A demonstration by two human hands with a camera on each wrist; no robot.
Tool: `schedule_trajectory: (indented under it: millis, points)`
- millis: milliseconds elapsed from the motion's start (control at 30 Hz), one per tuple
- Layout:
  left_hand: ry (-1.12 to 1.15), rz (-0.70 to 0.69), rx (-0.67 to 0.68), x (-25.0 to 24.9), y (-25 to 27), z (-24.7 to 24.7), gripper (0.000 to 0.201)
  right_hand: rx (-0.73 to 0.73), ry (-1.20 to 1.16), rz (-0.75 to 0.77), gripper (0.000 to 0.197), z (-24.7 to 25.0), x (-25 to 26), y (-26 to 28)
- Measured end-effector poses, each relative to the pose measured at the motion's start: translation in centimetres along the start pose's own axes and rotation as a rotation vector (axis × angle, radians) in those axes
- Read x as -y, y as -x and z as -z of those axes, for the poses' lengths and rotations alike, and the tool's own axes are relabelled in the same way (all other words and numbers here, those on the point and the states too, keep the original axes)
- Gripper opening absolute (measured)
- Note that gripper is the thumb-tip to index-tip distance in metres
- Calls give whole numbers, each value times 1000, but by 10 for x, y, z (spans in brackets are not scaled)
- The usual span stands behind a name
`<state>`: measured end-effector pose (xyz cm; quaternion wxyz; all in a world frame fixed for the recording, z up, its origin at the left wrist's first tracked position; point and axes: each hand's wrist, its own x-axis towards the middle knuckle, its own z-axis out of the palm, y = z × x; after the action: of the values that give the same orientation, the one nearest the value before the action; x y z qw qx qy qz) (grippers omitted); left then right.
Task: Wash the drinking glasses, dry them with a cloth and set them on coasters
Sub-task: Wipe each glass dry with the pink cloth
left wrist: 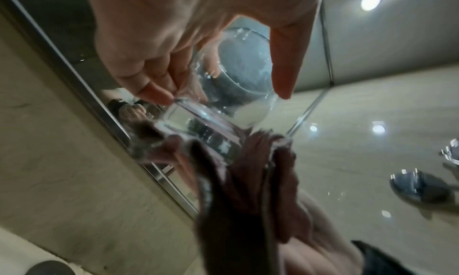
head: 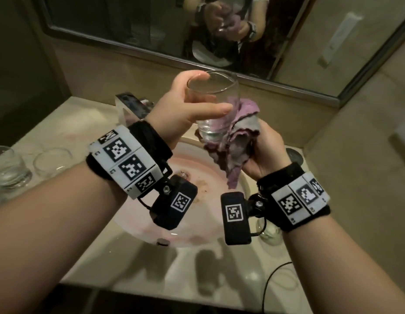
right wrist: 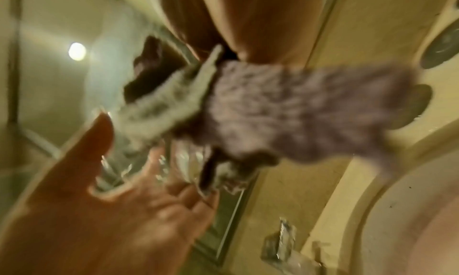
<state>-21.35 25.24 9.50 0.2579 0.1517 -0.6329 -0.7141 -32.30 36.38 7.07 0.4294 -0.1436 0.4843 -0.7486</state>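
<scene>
Above the pink round sink (head: 210,177), the left hand (head: 188,107) grips a clear drinking glass (head: 214,105) while the right hand (head: 262,152) clutches a crumpled purple cloth (head: 237,137) against it (drying underway). 2 more clear glasses (head: 10,166) wait on the tabletop (head: 72,123); no coasters visible.

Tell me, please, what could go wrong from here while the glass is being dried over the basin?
The glass shows droplets in the left wrist view, and the left hand holds it only near the rim, so its grip might slip and drop it into the sink.

The cloth in the right hand dangles toward the stained basin and may pick up dirt.

Two glasses stand near the counter's left edge, where an elbow might knock them.
</scene>
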Motion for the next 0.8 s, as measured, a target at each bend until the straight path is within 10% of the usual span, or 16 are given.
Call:
schedule_trajectory:
  millis: [467,800]
  points:
    - [-486,10,252,83,9,-137,83,-998,735,340,36,185,46,109]
    - [-1110,-85,495,134,18,-250,85,-788,1170,282,32,263,48,135]
